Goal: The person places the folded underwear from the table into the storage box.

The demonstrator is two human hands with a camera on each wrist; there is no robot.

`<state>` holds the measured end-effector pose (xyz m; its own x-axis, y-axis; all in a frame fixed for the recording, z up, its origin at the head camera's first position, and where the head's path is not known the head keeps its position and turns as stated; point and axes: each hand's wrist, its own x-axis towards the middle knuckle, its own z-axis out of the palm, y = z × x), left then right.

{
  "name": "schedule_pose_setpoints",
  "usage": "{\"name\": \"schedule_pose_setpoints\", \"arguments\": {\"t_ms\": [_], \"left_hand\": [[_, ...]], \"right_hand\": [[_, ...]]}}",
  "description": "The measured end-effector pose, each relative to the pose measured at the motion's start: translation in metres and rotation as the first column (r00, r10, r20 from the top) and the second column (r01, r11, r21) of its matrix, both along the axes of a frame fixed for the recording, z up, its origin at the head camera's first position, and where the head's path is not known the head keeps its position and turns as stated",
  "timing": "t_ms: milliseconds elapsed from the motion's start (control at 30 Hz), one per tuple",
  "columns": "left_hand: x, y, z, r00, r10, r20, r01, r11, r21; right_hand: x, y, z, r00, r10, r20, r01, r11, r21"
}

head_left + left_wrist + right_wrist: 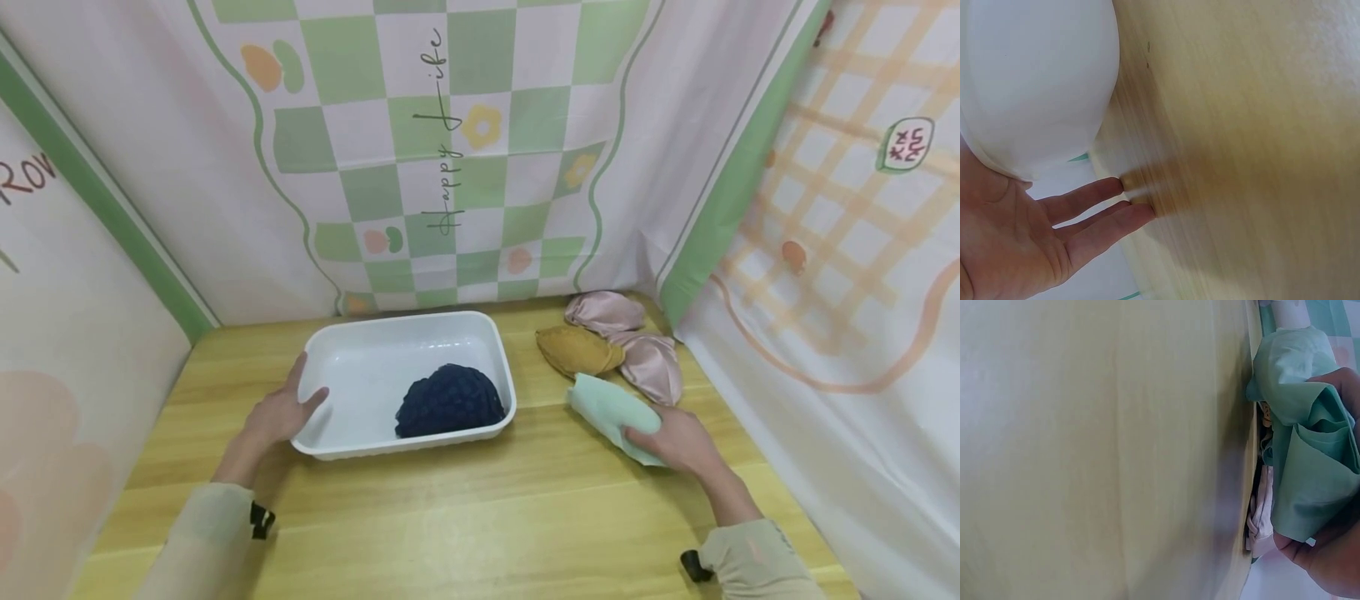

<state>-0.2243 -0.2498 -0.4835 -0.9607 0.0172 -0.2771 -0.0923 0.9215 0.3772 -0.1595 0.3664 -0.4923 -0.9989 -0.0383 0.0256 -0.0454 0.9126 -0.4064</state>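
Note:
My left hand [279, 412] holds the left rim of a white tray [352, 452], thumb over the inside and the other fingers outside. In the left wrist view, fingers [1100, 234] of that hand stretch down beside the tray wall to the wooden table. A dark navy folded bra [450, 402] lies in the tray's right part. My right hand [678, 442] grips a folded mint-green bra [611, 410], thumb across its near side. Layered folds of the mint-green bra [1310, 444] show in the right wrist view, close over the table.
Behind the right hand lie a mustard folded bra [577, 350] and a pink satin bra [651, 365], its two parts spread near the table's back right corner. Printed curtains [480, 167] hang along the back and both sides of the wooden table [450, 525].

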Motion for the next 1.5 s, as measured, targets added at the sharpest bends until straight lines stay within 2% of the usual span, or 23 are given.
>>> {"name": "schedule_pose_setpoints", "arguments": {"t_ms": [300,700,967,1500], "left_hand": [[-0.001,-0.001,-0.003,1.0,0.006,0.009,-0.006,1.0,0.005],[0.0,0.0,0.0,1.0,0.005,0.016,-0.006,1.0,0.011],[0.001,0.0,0.0,1.0,0.004,0.009,-0.004,1.0,0.012],[0.001,0.0,-0.001,1.0,-0.009,-0.014,0.009,1.0,0.012]], "right_hand": [[-0.002,0.001,0.006,0.999,0.015,-0.031,-0.015,1.0,-0.012],[-0.013,-0.005,0.024,0.998,0.007,-0.055,-0.01,0.999,-0.045],[-0.017,-0.011,0.034,0.999,-0.002,-0.043,0.0,0.999,-0.053],[-0.033,-0.025,0.05,0.995,0.039,-0.089,-0.043,0.998,-0.041]]}}
